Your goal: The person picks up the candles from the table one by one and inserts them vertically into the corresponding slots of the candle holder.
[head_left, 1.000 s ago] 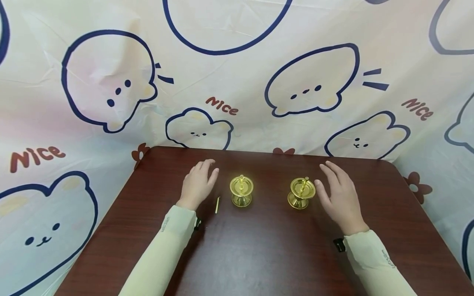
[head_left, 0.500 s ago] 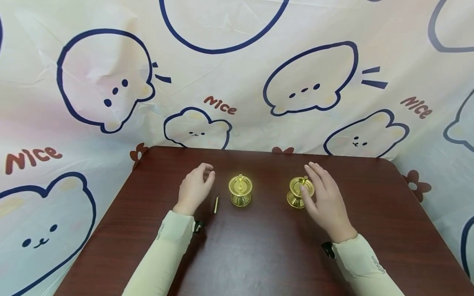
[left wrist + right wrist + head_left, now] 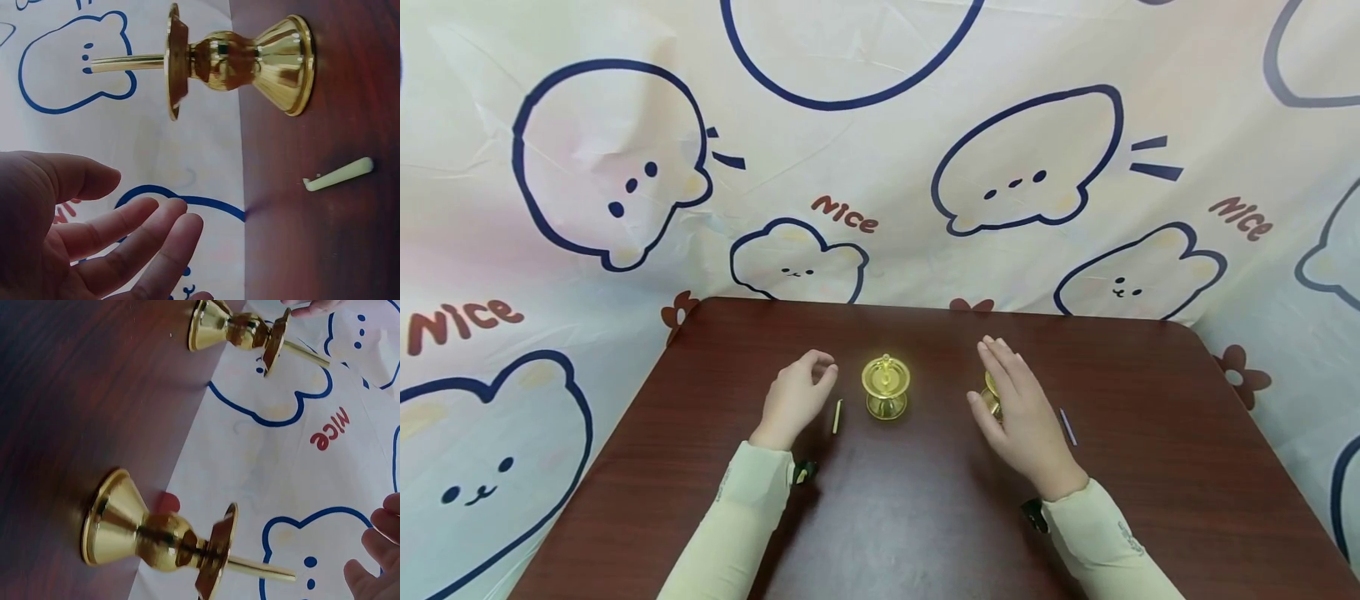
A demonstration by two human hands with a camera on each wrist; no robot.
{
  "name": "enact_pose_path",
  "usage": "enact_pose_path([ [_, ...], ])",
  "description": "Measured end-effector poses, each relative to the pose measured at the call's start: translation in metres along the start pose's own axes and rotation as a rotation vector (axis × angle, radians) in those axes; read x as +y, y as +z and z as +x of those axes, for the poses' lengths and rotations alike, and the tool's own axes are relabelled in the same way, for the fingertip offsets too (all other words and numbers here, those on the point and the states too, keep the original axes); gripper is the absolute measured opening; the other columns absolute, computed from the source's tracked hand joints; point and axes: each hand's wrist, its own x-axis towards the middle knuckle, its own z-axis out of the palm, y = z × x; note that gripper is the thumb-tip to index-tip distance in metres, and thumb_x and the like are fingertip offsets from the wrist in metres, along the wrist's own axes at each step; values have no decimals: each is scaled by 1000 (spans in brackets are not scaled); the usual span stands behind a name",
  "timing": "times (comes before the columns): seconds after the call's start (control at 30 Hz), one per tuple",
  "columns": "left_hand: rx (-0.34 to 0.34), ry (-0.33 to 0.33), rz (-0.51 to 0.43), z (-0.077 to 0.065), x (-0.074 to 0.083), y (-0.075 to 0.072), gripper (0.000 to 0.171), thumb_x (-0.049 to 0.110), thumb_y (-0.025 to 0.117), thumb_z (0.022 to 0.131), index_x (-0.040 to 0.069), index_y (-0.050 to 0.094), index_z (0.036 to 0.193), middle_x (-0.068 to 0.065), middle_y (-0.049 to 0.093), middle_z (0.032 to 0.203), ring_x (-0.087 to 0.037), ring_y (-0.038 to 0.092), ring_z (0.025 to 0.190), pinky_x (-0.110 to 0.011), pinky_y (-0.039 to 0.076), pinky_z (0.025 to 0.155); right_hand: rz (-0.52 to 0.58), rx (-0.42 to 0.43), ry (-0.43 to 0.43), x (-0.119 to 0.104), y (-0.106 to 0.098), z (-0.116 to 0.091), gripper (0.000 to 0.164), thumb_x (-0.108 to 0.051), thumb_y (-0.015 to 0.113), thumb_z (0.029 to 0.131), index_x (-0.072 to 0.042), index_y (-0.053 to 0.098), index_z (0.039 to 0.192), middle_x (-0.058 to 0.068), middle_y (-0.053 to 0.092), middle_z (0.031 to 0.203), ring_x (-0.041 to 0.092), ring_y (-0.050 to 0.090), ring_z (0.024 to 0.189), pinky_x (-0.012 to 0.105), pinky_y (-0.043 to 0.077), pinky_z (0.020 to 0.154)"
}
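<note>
Two gold-coloured metal candlesticks stand upright, each with a flared foot, a dish and a thin upright tube. My left hand (image 3: 793,398) hovers left of one candlestick (image 3: 886,385), its fingers loosely bent and holding nothing. Below the fingertips, a small pale yellow stick (image 3: 340,174) with a bent thin tip lies on the table. My right hand (image 3: 1021,417) is raised with fingers straight, covering most of the other candlestick (image 3: 991,398) in the head view. In the right wrist view its fingers (image 3: 381,540) are apart from that candlestick's tube.
A thin purple stick (image 3: 1067,427) lies on the dark brown table (image 3: 880,517), right of my right hand. Behind the table and at its sides hangs a pale cloth (image 3: 895,167) printed with bears.
My right hand has moved left, from beside the right candlestick to in front of it, uncovering the purple stick. The left fingers have bent slightly more; the candlesticks stay put.
</note>
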Motion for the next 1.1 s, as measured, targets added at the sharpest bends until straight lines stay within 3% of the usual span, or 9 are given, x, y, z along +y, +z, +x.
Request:
enact_pose_path([
  [0.3,-6,49,53,-2,-10,9,29,23,62,100,6,67,124,-10,72,110,-29,69,100,-50,55,83,-31,-90,14,-11,12,4,71,-24,69,94,-2,39,154,14,38,160,33,32,149,55,29,118],
  [0.53,-29,31,79,-1,-14,14,33,22,68,97,5,67,125,-8,73,107,-25,70,96,-47,56,81,-62,-139,25,-16,24,5,71,-31,65,96,-2,38,155,14,37,161,33,27,151,57,23,120],
  [1.1,-56,-23,107,-3,-20,24,22,19,69,96,3,71,111,-9,73,96,-25,69,83,-44,56,74,-93,-311,80,-25,45,5,78,-46,54,102,-1,25,160,12,23,167,28,17,155,53,17,123],
])
